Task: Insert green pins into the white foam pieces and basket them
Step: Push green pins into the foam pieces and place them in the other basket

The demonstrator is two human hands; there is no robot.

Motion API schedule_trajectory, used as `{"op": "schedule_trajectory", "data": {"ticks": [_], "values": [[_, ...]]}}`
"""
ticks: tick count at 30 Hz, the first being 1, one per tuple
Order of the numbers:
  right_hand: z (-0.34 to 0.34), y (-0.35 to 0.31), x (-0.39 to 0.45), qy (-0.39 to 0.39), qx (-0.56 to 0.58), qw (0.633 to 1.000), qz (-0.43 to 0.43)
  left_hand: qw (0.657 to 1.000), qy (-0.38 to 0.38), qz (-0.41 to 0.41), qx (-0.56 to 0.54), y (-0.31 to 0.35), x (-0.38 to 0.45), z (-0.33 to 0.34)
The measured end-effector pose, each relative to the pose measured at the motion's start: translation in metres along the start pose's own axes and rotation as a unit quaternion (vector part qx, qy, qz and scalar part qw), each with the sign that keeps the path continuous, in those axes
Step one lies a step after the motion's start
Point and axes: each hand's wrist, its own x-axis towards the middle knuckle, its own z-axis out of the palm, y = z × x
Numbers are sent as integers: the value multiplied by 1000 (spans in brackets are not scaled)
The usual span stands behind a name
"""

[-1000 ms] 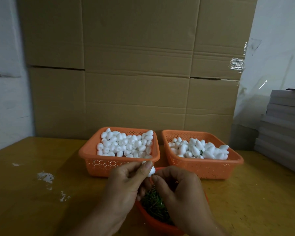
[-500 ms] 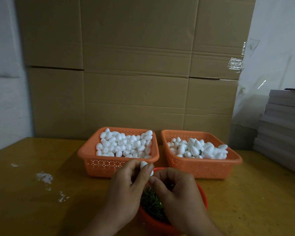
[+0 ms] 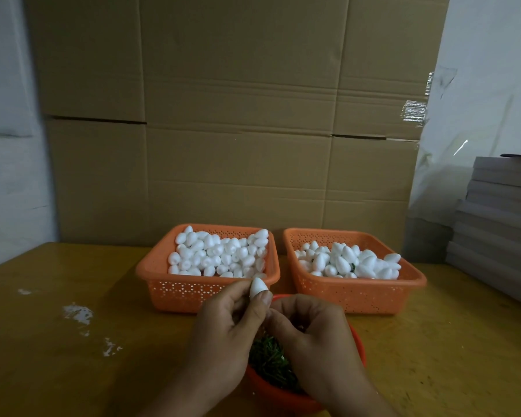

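1. On the left of the tabletop (image 3: pixel 57 356) there are white crumbs (image 3: pixel 79 313). I judge them to be foam bits. If more crumbs fall under the work, a piece put down there could roll or pick up dirt.

2. The left basket (image 3: pixel 163 293) is heaped with white foam pieces (image 3: pixel 217 254), some at the rim. I see no green among them, so I judge these are the blanks. A careless reach could knock 1 or 2 over the edge.

3. The left hand (image 3: pixel 223 335) pinches 1 foam piece (image 3: pixel 257 286) between thumb and fingertips, its narrow end pointing up, just in front of the left basket. The foam looks soft, so a hard pinch could dent it, and a loose pinch could let it turn during the push.

4. The bowl (image 3: pixel 357 341) of green pins (image 3: pixel 268 359) stands under both hands, close to the tabletop edge. A wrist could tip it and spill the pins.

5. The right hand (image 3: pixel 316 344) is curled, its fingertips touching the left thumb below the piece. Whether it holds a pin I cannot tell; no pin shows. If the pin enters crooked, it could come out through the side or prick a finger.

6. The right basket (image 3: pixel 415 291) holds fewer pieces, with a little green between them. Dropping the piece in the wrong basket would mix finished and blank ones.
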Motion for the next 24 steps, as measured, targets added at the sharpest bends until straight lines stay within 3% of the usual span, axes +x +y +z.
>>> {"op": "schedule_trajectory", "data": {"ticks": [6,13,18,24], "values": [[-3,0,2,-5,45,999,-1,999,-18,-21,-19,-2,0,-1],[-37,14,30,126,-66,990,7,999,-22,-10,34,-9,-2,-1],[-86,39,69,243,-203,948,38,997,-32,4,66,-9,-5,-1],[-121,57,105,278,-370,883,80,995,-40,14,92,-8,-6,-2]]}}
